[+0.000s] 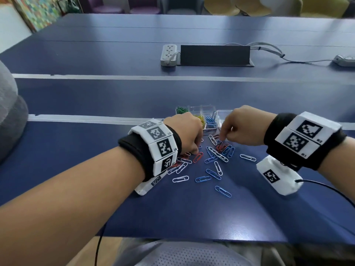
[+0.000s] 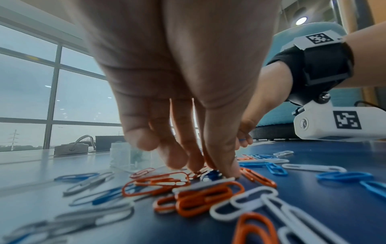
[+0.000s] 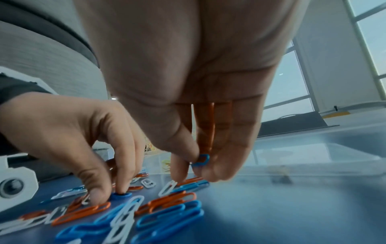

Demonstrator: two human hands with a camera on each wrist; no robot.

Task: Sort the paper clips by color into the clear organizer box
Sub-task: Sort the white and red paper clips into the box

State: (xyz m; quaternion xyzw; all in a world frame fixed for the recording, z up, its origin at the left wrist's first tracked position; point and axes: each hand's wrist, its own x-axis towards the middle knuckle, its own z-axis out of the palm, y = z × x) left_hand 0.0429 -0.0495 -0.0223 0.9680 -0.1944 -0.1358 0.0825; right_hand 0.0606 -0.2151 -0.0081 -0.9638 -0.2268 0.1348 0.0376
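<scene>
Both hands work over the loose pile of paper clips (image 1: pixel 213 160) that lies scattered on the blue table (image 1: pixel 172 214) toward its near edge, just in front of the clear organizer box (image 1: pixel 203 120). The box stands a little farther from the near edge than the pile, close enough that each clip needs only a short carry; its compartments already hold green clips (image 1: pixel 181 110), yellow clips (image 1: pixel 199 119) and blue clips (image 1: pixel 211 120), while red, white and more blue ones remain on the table. The right hand (image 1: pixel 244 125) points its fingers down at the far side of the pile, and the right wrist view shows thumb and fingertips closed narrowly on a small blue clip (image 3: pixel 201 160), lifted clear of the surface, probably bound for the blue compartment. The left hand (image 1: pixel 185 134) reaches down on the left side of the pile with its fingers (image 2: pixel 221 148) bunched close together; a fingertip presses on another blue clip (image 3: pixel 120 195) lying among red ones (image 2: pixel 158 183), seemingly to pin or drag it free, since flat wire is hard to lift off a smooth top. Whether that clip is actually pinched I cannot tell. Beyond the box, toward the far edge, lie a power strip (image 1: pixel 169 54) and a dark cable flap (image 1: pixel 215 55).
</scene>
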